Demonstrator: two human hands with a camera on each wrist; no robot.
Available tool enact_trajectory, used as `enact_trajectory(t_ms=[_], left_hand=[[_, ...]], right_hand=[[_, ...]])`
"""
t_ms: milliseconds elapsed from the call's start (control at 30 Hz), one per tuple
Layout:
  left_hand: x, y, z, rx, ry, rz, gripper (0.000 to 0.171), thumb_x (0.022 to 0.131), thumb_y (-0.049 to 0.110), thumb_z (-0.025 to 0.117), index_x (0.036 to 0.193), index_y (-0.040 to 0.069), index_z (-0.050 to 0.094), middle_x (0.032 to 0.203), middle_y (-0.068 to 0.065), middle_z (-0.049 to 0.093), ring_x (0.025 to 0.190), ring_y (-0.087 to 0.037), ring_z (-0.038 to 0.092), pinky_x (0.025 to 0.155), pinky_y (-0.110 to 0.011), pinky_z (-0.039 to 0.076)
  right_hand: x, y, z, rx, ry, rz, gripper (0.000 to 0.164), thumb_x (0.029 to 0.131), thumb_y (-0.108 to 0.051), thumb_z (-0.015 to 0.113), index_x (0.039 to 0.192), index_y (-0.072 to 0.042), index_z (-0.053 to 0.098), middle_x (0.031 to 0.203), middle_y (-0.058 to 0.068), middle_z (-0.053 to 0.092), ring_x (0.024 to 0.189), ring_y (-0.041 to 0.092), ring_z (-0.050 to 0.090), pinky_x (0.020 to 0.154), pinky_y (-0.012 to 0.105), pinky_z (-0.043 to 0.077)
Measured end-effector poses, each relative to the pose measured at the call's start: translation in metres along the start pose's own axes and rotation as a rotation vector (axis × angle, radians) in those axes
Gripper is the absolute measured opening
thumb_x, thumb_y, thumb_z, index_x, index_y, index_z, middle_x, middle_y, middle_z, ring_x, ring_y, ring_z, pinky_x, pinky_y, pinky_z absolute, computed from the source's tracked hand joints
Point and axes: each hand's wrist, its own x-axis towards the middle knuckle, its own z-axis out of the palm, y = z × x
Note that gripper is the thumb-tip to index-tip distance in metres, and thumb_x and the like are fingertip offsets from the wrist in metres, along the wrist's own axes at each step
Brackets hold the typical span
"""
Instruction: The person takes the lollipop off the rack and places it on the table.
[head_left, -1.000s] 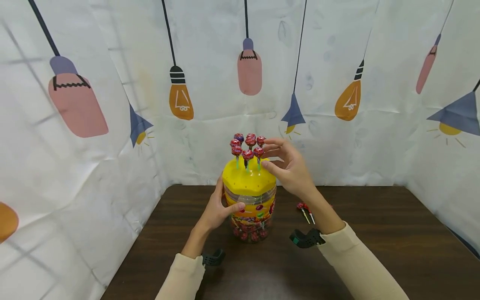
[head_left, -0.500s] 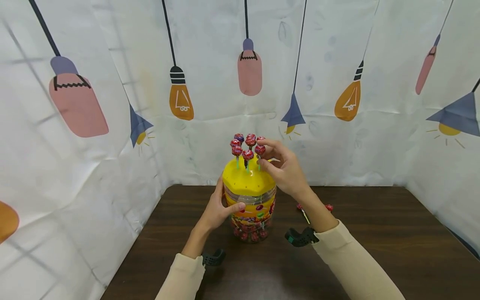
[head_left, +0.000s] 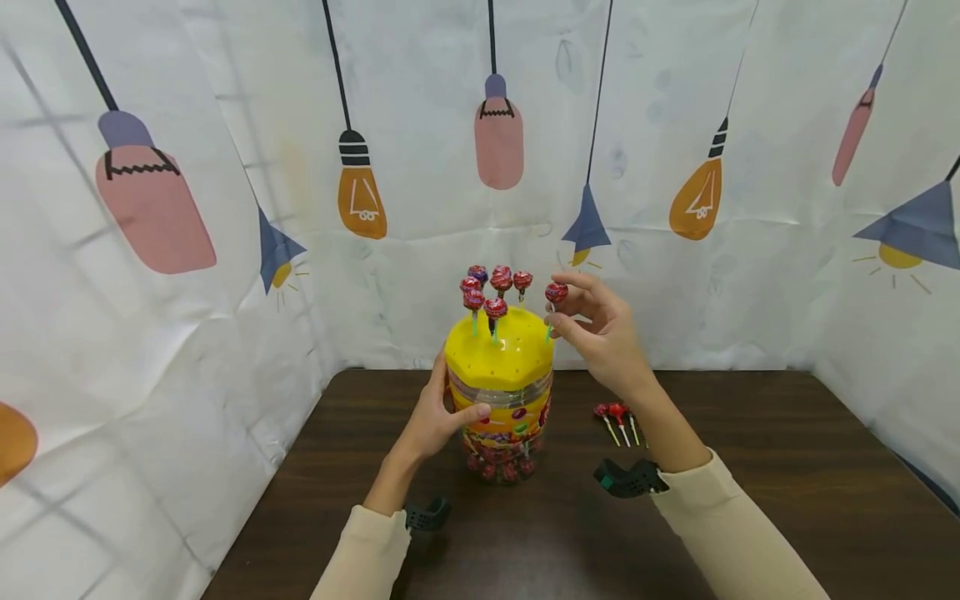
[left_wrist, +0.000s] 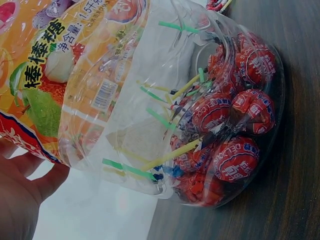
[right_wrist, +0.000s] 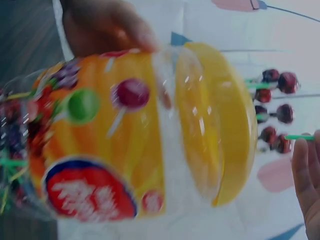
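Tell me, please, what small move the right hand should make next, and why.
Probably carry the pinched lollipop right and lay it by the loose lollipops on the table: the right hand holds it clear of the yellow lid, while the left hand grips the jar.

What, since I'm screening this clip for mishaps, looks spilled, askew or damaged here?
Nothing clearly stands out. The lollipop jar stands upright under its yellow lid, held by the left hand. Loose lollipops on the dark table lie side by side, seemingly placed rather than spilled.
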Motion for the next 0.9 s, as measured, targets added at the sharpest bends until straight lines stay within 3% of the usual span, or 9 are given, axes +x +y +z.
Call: enact_trajectory(t_ms=[200, 467, 900], left_hand=[[0.002, -0.001, 0.000, -0.019, -0.013, 0.010, 0.101, 0.092, 0.031, 0.077, 0.163, 0.041, 0.006, 0.147, -0.004, 0.050, 0.127, -0.025, 0.058, 0.107, -0.048, 0.052], [0.003, 0.000, 0.000, -0.019, -0.010, 0.002, 0.101, 0.091, 0.033, 0.078, 0.163, 0.042, 0.007, 0.147, -0.003, 0.050, 0.128, -0.027, 0.057, 0.108, -0.054, 0.049], [0.003, -0.001, 0.001, -0.036, -0.020, 0.016, 0.102, 0.092, 0.029, 0.077, 0.163, 0.040, 0.005, 0.147, -0.003, 0.050, 0.127, -0.025, 0.057, 0.106, -0.045, 0.052]], right_hand=[[-0.024, 0.016, -0.026, 0.000, -0.007, 0.088, 0.046, 0.094, 0.005, 0.068, 0.138, -0.006, 0.060, 0.099, 0.002, 0.070, 0.084, 0.019, 0.069, 0.073, 0.029, 0.062], [-0.058, 0.044, -0.061, 0.006, -0.014, 0.202, 0.048, 0.097, -0.001, 0.067, 0.143, -0.008, 0.056, 0.100, 0.004, 0.068, 0.077, 0.017, 0.068, 0.070, 0.028, 0.061], [-0.097, 0.086, -0.101, -0.140, -0.037, 0.320, 0.047, 0.099, -0.006, 0.066, 0.145, -0.008, 0.055, 0.099, -0.002, 0.069, 0.078, 0.018, 0.069, 0.067, 0.030, 0.060]])
